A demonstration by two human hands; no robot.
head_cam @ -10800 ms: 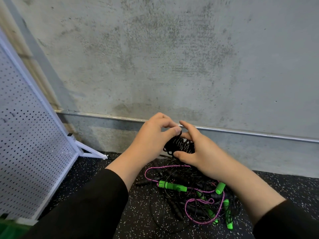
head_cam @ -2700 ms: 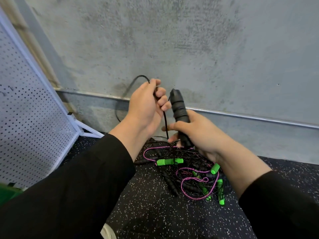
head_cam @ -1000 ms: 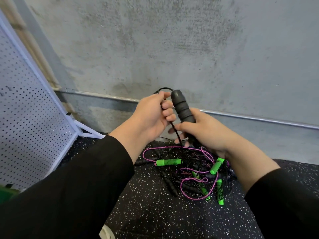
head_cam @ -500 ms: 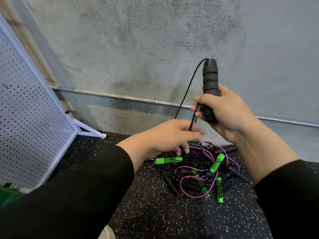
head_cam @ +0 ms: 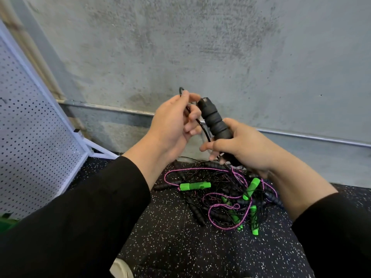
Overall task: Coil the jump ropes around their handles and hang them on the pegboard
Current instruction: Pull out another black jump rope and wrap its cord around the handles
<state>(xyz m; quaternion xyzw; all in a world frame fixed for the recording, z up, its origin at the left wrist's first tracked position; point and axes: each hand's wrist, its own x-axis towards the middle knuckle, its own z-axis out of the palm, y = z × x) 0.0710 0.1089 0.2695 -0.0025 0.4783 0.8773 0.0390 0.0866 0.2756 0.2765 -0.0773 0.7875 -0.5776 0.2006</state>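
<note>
Head view: gripping a ribbed black handle [head_cam: 215,122] in the right hand [head_cam: 244,148], tilted up-left above the tangled rope pile [head_cam: 222,194] lying on the speckled floor [head_cam: 180,247]. Pinching its thin black cord [head_cam: 201,125] in the left hand [head_cam: 172,125], just beside the handle's top. Leaning at the left edge, the white pegboard [head_cam: 30,133]; standing close behind, the concrete wall [head_cam: 220,47].

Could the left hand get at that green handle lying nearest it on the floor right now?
Probably not yet: the left hand is pinching the black cord. The green handle lies uncovered on the pile, so the way looks free once it lets go.
</note>
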